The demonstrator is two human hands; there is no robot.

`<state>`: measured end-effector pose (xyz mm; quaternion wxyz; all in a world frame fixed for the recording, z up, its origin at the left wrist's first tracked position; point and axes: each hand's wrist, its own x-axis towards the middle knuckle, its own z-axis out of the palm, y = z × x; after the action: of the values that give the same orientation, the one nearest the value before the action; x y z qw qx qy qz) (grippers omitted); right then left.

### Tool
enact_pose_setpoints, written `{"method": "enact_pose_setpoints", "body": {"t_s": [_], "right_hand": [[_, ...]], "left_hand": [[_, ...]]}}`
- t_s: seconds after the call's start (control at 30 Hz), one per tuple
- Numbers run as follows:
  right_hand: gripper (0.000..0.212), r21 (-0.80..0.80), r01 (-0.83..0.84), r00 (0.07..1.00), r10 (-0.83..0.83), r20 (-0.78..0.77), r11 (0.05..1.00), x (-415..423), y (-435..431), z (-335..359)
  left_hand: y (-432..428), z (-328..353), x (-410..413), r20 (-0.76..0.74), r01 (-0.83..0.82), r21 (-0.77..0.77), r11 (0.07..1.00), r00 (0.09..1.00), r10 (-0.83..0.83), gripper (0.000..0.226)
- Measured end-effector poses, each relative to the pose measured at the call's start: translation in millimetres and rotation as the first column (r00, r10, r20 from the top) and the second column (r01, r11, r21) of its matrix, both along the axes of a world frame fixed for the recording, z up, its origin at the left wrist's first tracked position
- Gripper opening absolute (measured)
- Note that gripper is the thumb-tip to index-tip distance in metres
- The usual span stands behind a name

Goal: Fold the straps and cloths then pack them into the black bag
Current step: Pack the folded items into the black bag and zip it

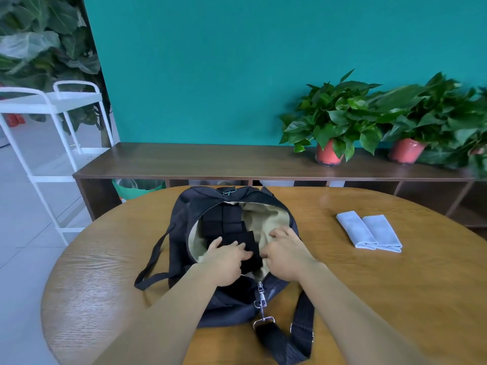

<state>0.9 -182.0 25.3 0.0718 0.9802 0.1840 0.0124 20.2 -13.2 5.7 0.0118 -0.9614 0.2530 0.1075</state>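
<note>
The black bag lies open on the round wooden table, showing its beige lining. Several folded black straps sit in a row inside it. Both hands are in the opening at its near end. My left hand presses on the nearest folded strap, and my right hand pinches that strap's right edge. Two folded light blue cloths lie side by side on the table to the right of the bag. The bag's shoulder strap with metal clips trails toward me.
A dark wooden sideboard runs behind the table, with two potted plants in red pots at its right. A white metal cart stands at the left. A green bin sits under the sideboard.
</note>
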Motion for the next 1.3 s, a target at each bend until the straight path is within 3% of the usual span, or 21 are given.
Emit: {"method": "enact_pose_setpoints", "body": {"t_s": [0.13, 0.47, 0.67, 0.8, 0.9, 1.03, 1.13, 1.3], "right_hand": [[0.041, 0.116, 0.005, 1.000, -0.002, -0.028, 0.993, -5.8, -7.5, -1.4], [0.037, 0.140, 0.012, 0.998, -0.003, -0.063, 0.990, -11.7, -25.0, -5.7], [0.039, 0.335, -0.077, 0.990, 0.032, 0.135, 0.939, -10.8, -29.0, 29.0], [0.038, 0.478, -0.131, 0.918, -0.076, 0.390, 0.869, -17.0, -56.7, 38.8], [0.030, 0.435, 0.061, 0.896, -0.242, 0.373, 0.898, -20.2, -100.8, 28.8], [0.020, 0.388, 0.323, 0.856, -0.441, 0.268, 0.863, -27.8, -157.4, 3.4], [0.023, 0.314, 0.439, 0.833, -0.512, 0.210, 0.842, -31.1, -186.8, -6.7], [0.029, 0.239, 0.507, 0.819, -0.550, 0.167, 0.828, -13.5, -223.5, -23.9]], "left_hand": [[3.2, -10.6, -2.6, -0.055, 0.009, 0.121, 0.993, 0.998, -0.003, 0.063], [-7.0, -2.5, -7.6, -0.067, 0.001, 0.133, 0.991, 0.998, 0.008, 0.069], [-11.0, 20.1, -3.8, 0.076, -0.076, -0.178, 0.981, 0.993, 0.090, 0.067], [-38.2, 41.2, -5.9, 0.182, -0.017, -0.359, 0.933, 0.979, 0.088, 0.053], [-69.0, 49.0, -9.5, 0.307, 0.054, -0.404, 0.913, 0.948, 0.079, 0.052], [-117.9, 52.7, -16.5, 0.402, 0.173, -0.340, 0.924, 0.915, -0.023, 0.051], [-153.7, 46.5, -15.9, 0.365, 0.237, -0.282, 0.930, 0.922, -0.125, 0.052], [-196.8, 22.0, -2.4, 0.251, 0.210, -0.208, 0.955, 0.955, -0.155, 0.054]]}}
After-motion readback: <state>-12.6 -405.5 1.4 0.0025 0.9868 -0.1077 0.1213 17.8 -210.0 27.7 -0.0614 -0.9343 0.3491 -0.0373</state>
